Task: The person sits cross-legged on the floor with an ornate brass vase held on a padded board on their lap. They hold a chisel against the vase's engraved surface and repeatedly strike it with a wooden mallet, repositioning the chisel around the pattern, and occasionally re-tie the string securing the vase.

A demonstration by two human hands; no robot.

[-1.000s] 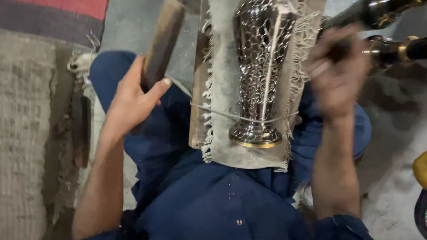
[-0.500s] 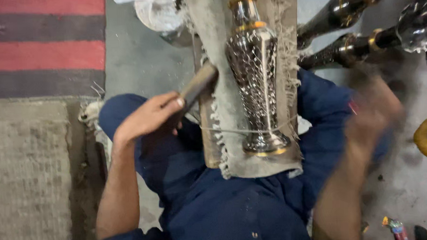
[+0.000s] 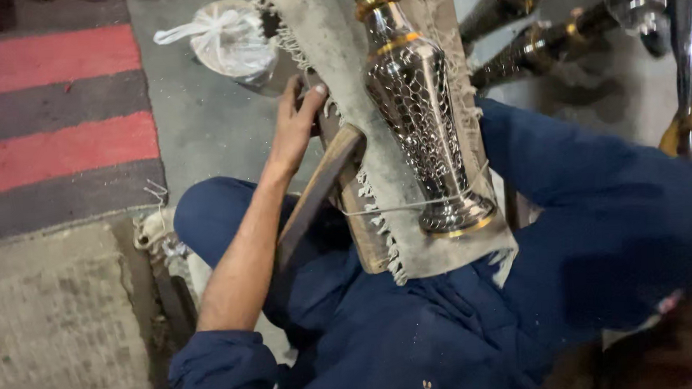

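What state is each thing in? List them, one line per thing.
Left hand: gripping the edge of the cloth-covered board.
Right hand: out of view.
Metal vase: lying on the cloth, tied down near its base by a string.
Cloth: draped over the board, fringed edges hanging.
Wooden stick: leaning along the left forearm and the board, not gripped.
Plastic bag: knotted shut, on the floor.

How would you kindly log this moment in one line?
left hand: grips cloth-covered board edge | metal vase: tied on cloth | right hand: out of view
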